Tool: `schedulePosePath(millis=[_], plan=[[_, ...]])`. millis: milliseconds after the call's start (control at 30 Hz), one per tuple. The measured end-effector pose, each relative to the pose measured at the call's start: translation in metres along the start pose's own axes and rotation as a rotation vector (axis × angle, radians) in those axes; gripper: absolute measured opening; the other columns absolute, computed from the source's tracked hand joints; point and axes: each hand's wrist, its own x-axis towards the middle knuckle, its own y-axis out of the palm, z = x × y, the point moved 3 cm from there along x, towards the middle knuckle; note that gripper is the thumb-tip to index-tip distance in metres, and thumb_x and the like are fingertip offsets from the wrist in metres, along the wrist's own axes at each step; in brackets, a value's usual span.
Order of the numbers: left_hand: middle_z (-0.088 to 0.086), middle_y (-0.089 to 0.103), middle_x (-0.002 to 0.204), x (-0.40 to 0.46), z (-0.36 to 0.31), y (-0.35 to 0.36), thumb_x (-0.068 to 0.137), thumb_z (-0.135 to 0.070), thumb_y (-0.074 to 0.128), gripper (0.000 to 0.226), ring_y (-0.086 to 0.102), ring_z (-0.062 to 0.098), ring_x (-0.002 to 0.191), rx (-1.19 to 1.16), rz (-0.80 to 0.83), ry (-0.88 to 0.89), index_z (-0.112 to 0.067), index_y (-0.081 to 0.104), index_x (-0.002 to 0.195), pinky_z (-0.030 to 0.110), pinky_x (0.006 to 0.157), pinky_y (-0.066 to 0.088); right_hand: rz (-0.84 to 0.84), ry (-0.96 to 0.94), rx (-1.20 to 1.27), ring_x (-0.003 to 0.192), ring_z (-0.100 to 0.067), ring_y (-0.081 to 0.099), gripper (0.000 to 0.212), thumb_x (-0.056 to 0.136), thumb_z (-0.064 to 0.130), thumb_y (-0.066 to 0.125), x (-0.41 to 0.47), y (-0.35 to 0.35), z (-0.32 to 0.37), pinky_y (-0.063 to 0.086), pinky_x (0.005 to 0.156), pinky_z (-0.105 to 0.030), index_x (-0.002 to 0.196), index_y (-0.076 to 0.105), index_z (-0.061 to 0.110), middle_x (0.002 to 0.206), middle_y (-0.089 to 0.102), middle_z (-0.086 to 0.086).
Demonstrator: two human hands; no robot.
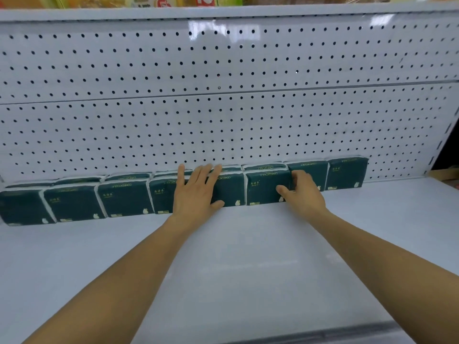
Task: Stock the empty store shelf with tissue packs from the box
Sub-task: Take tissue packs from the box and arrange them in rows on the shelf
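Several dark green tissue packs (124, 197) stand in a row along the back of the white shelf (223, 256), against the pegboard wall; a second row shows behind them. My left hand (196, 192) lies flat with straight fingers on the front of the packs near the middle of the row. My right hand (301, 192) grips the right end of one front pack (265, 187), thumb on its face and fingers curled round its edge. Further right a single pack (346, 173) stands a little further back. The box is not in view.
A white pegboard (223, 95) backs the shelf. Above it, an upper shelf (223, 11) carries colourful goods. A bit of brown cardboard (444, 173) shows at the far right. The shelf's front edge (323, 333) runs along the bottom.
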Motion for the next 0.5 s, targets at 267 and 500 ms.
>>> schedulePosePath(millis=[267, 500], plan=[[0.001, 0.026, 0.161, -0.081, -0.012, -0.072, 0.09, -0.069, 0.036, 0.084, 0.025, 0.026, 0.147, -0.218, -0.157, -0.078, -0.026, 0.011, 0.157, 0.051, 0.122, 0.009, -0.174, -0.445, -0.315, 0.14, -0.024, 0.034, 0.061, 0.096, 0.043, 0.053, -0.088, -0.052, 0.024, 0.031, 0.11, -0.043, 0.149, 0.034, 0.019, 0.153, 0.037, -0.003], [0.003, 0.055, 0.139, -0.233, -0.027, -0.119, 0.093, -0.061, 0.044, 0.065, 0.048, 0.024, 0.129, -0.299, -0.26, -0.18, -0.02, 0.043, 0.144, 0.051, 0.116, 0.028, -0.282, -0.69, -0.191, 0.116, -0.025, 0.056, 0.044, 0.095, 0.04, 0.054, -0.219, -0.069, 0.036, 0.046, 0.091, -0.039, 0.131, 0.055, 0.015, 0.131, 0.059, -0.005]])
